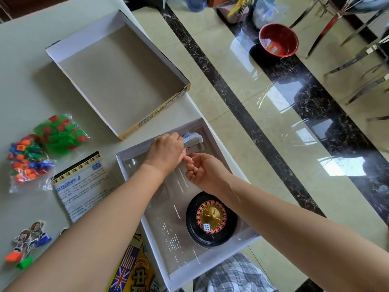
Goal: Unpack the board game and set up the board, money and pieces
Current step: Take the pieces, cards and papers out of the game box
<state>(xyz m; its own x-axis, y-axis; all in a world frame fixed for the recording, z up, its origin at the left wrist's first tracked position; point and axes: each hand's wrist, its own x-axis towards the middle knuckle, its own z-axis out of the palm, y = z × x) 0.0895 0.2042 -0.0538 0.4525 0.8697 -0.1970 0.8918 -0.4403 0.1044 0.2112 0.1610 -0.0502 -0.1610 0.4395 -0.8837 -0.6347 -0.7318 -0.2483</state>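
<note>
Over at the far corner of the box tray [134,165], the left hand [166,151] is closed around the stack of play money [194,138] while the right hand [200,170] sits just beside it, fingers loosely curled and gripping nothing. Looks like the money is about to come out, so a loose pinch could fan the notes back into the tray or off the worktop [25,91] edge, and a dragging forearm could bump the roulette wheel [211,218] and its die [206,227].
</note>
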